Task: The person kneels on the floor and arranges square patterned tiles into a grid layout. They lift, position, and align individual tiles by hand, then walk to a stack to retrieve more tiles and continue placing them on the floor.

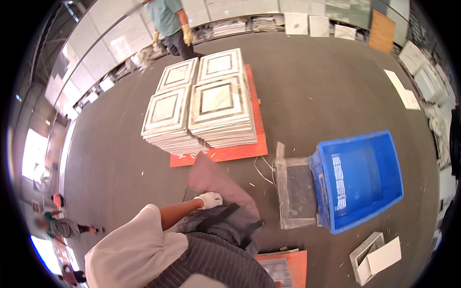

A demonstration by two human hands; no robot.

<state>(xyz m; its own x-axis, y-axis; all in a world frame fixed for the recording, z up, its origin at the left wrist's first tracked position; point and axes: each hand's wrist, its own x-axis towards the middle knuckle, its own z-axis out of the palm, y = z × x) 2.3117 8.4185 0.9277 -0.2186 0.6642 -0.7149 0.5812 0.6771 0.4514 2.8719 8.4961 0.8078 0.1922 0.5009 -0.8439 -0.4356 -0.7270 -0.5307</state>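
My left hand [210,200], in a white glove, lies against the maroon and grey cloth [218,180] of what looks like an apron at my front. Its fingers look curled together; what they hold, if anything, is hidden. My right hand is out of view. Beyond the cloth, stacks of square stone tiles [221,102] with dark inlaid frames stand on an orange-red pallet [257,115]. To the right a blue plastic tub [367,175], with water showing inside, sits beside a grey slab [301,187] with taped edges.
Another person [168,24] in yellow gloves stands behind the stacks. A second orange-red board [297,269] carries thin pieces near my legs. An open box [370,259] lies at the lower right. Large slabs [240,7] line the back wall. A white strap [263,172] lies on the floor.
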